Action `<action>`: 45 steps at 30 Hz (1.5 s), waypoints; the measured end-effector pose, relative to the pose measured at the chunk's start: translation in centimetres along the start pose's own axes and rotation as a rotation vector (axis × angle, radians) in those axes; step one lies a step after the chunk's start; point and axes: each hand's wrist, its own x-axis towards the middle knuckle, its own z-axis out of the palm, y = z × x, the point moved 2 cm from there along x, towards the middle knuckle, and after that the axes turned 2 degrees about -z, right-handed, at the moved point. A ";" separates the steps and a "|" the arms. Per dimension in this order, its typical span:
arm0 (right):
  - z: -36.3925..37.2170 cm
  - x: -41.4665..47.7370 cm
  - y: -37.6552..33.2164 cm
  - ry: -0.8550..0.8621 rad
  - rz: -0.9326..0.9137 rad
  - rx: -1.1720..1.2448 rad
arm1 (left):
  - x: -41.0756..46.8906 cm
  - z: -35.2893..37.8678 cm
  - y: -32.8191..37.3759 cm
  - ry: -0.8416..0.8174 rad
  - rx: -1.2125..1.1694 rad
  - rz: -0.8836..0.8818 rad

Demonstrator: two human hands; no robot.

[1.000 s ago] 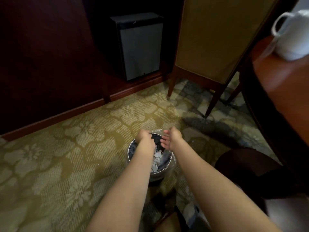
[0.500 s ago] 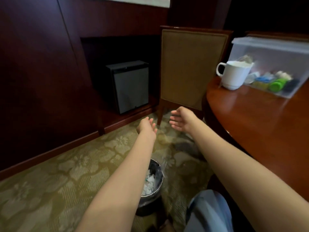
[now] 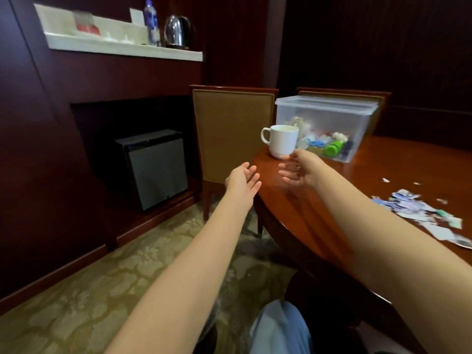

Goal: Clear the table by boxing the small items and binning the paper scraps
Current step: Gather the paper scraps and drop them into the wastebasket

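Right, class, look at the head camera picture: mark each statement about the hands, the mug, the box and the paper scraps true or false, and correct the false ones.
1. The left grip and the right grip hold nothing. True.
2. The white mug lies on its side. False: it stands upright on the table.
3. Paper scraps lie on the table. True.
4. The clear box is empty. False: it holds small items, among them a green item.
5. The kettle stands on the table. False: it stands on the shelf.
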 end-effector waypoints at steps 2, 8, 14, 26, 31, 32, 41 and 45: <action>-2.3 -0.2 -0.4 0.040 -0.010 -0.007 | -0.5 1.8 -1.1 -0.059 0.037 -0.026; -9.8 -1.2 -1.1 0.185 -0.067 -0.024 | -2.3 6.5 -4.9 -0.355 0.495 -0.134; -18.1 -1.9 -0.3 0.434 -0.073 -0.074 | -4.7 10.6 -9.9 -0.699 1.427 -0.017; -30.2 -3.2 4.0 1.003 -0.195 -0.402 | -5.0 16.1 -17.3 -0.881 1.730 0.091; -30.2 -2.2 3.6 0.828 -0.239 -0.637 | -3.8 18.1 -19.2 -0.942 1.717 0.192; -30.1 -1.7 3.6 0.753 -0.227 -0.701 | -3.6 18.4 -19.5 -0.962 1.697 0.212; -30.7 1.8 2.8 0.476 -0.189 -0.755 | 2.7 19.4 -18.8 -0.776 1.679 0.623; -30.3 3.9 2.6 0.391 -0.126 -0.973 | 4.0 19.6 -19.2 -0.691 1.739 0.534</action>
